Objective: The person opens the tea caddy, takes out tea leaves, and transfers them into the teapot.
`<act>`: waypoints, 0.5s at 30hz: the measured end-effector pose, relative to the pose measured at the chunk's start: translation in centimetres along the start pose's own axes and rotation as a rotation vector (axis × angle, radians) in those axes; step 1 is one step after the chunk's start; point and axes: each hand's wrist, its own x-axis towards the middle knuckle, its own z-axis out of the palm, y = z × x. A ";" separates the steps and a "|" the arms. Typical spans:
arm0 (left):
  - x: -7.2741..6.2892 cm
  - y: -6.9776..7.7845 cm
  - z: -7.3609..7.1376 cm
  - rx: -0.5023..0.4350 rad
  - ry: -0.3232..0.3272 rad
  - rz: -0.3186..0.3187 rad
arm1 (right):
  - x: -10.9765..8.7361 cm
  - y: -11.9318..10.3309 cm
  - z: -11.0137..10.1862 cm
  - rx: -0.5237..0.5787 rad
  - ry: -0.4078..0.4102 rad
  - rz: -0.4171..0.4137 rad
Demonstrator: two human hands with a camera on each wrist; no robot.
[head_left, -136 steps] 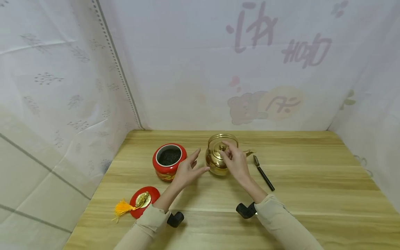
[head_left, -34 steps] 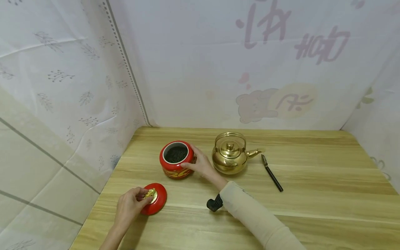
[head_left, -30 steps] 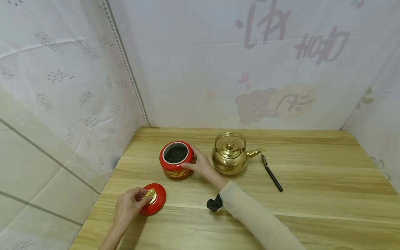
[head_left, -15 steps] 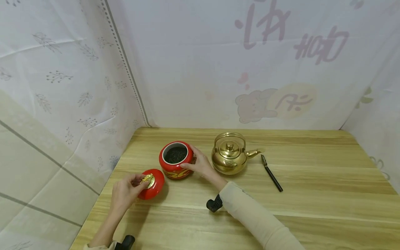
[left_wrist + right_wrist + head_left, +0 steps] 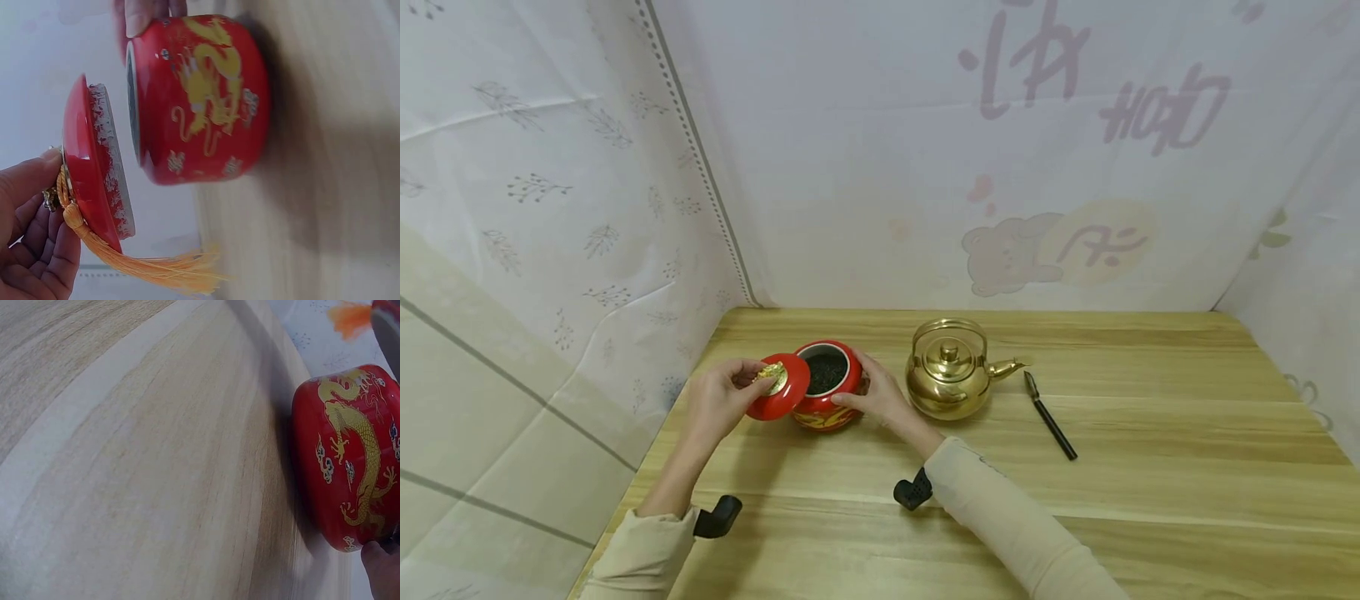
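Note:
My left hand [image 5: 717, 402] pinches the gold knob [image 5: 52, 194] of a round red lid [image 5: 795, 387]. The lid hangs tilted just left of the red tea jar [image 5: 820, 417], covering part of its left side in the head view. In the left wrist view a gap separates lid and jar, and an orange tassel [image 5: 147, 265] trails from the knob. Dark loose tea [image 5: 826, 373] shows inside the jar, which has a gold dragon on its wall. My right hand [image 5: 883, 398] holds the jar's right side, thumb [image 5: 379, 565] at the front and fingers behind.
A brass kettle [image 5: 949, 392] stands right of the jar, lid on and spout pointing right. Beyond the spout lies a slim tool with a black handle [image 5: 1056, 429] and a metal tip. The wooden table [image 5: 1150, 500] meets printed cloth walls at the back and left.
Earlier my hands were near the kettle; then the right took hold of the jar and the left gripped the lid on the table. The lid has since risen up to the jar's left side.

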 end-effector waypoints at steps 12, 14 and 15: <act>3.1 1.4 2.0 0.024 -0.090 0.045 | -0.1 -0.1 -0.1 0.025 -0.007 -0.023; 3.3 1.5 2.2 0.027 -0.100 0.049 | -0.1 0.0 -0.1 0.025 -0.009 -0.018; 3.5 1.6 2.3 0.028 -0.105 0.052 | 0.0 0.0 -0.1 0.026 -0.010 -0.013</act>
